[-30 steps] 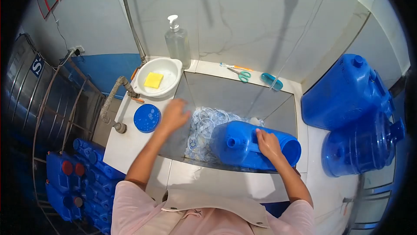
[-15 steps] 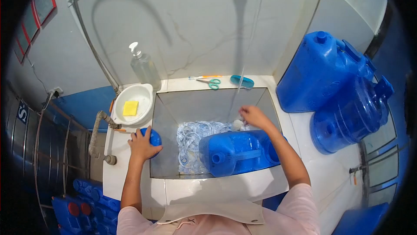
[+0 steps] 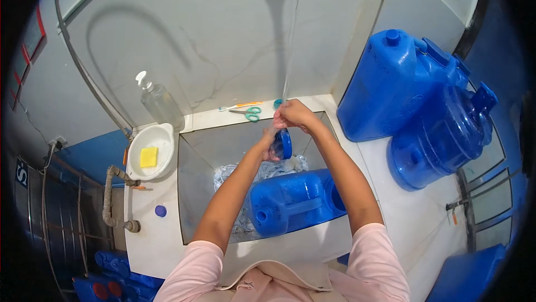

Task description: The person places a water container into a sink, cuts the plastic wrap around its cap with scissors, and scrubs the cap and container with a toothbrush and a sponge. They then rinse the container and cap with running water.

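Above the sink [image 3: 195, 190], my left hand [image 3: 269, 144] is closed round a round blue lid [image 3: 283, 143], held on edge. My right hand [image 3: 294, 115] is at the lid's top in the falling water stream [image 3: 288, 67], its fingers pressed together; whether it grips the lid is hidden. Below my hands, a blue water container [image 3: 287, 201] lies on its side in the sink, untouched, its large round opening facing right. Under it sits a heap of whitish-blue rings or strips [image 3: 226, 172].
Left of the sink are a white basin [image 3: 162, 165] with a yellow sponge [image 3: 148, 157], a small blue cap [image 3: 161, 211], a pipe [image 3: 109, 196] and a pump bottle [image 3: 159, 101]. Scissors [image 3: 252, 113] and a toothbrush [image 3: 240, 106] lie behind. Large blue containers [image 3: 379, 90] stand right.
My left hand has lifted the blue lid from the left counter to the water stream, uncovering a small blue cap. My right hand has moved up to meet it. The view has shifted.
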### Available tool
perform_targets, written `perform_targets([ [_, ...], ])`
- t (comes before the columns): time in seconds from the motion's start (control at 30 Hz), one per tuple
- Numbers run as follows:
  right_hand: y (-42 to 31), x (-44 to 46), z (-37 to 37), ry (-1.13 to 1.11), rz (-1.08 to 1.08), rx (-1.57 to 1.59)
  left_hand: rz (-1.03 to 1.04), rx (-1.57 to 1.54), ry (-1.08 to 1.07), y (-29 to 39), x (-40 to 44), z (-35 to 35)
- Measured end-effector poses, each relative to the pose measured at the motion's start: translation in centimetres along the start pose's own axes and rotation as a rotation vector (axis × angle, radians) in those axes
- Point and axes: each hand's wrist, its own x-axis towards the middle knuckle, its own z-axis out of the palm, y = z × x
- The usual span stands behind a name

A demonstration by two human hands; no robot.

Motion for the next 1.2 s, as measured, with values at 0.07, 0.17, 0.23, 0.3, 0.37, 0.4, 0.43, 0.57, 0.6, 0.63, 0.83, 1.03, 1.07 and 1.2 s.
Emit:
perform_targets([
  [0.07,0.1,0.2,-0.3,0.043,-0.102,-0.292,-0.126,-0.334,-0.281,0.4,0.3,0.3],
  [0.17,0.0,-0.1,-0.2,0.083,-0.138,-0.556,-0.116,-0.599,-0.282,0.7,-0.2,0.5],
  [0.23,0.5,0.0,0.4,0.079,-0.181,-0.472,-0.093,-0.739,-0.325,0.4,0.0,0.1],
  [0.3,0.9,0.3,0.7,0.067,-0.227,-0.392,-0.071,-0.808,-0.245,0.6,-0.6,-0.4],
  [0.37,0.6,0.6,1.0,0.035,-0.093,0.016,-0.055,-0.843,-0.200,0.7,-1.0,-1.1],
  [0.4,0.3,0.5,1.1,0.031,-0.096,0.017,-0.067,-0.820,-0.222,0.6,-1.1,-1.5],
  [0.43,-0.1,0.3,1.0,0.002,-0.072,-0.121,-0.078,-0.799,-0.245,0.5,-1.1,-1.8],
  [0.57,-1.0,-1.3,2.0,-0.107,-0.136,-0.633,-0.073,-0.798,-0.212,-0.3,-1.0,-1.9],
  [0.6,-0.5,-1.1,1.9,-0.106,-0.132,-0.636,-0.072,-0.748,-0.192,-0.3,-1.3,-1.7],
  [0.63,-0.2,-1.0,1.9,-0.085,-0.132,-0.520,-0.070,-0.698,-0.172,-0.2,-1.6,-1.5],
  [0.83,2.0,0.7,0.2,0.042,-0.035,-0.218,0.130,-0.698,-0.112,-3.2,-0.5,-5.3],
  [1.03,0.1,-0.2,0.6,-0.042,0.020,-0.007,0.099,-0.635,-0.042,-3.0,0.6,-6.1],
  [1.07,-0.1,-0.1,0.7,-0.062,0.034,0.115,0.103,-0.557,-0.065,-3.3,1.7,-5.9],
  [1.2,-0.1,0.2,0.4,-0.058,0.068,0.083,0.239,-0.284,0.004,0.3,-0.7,-1.3],
])
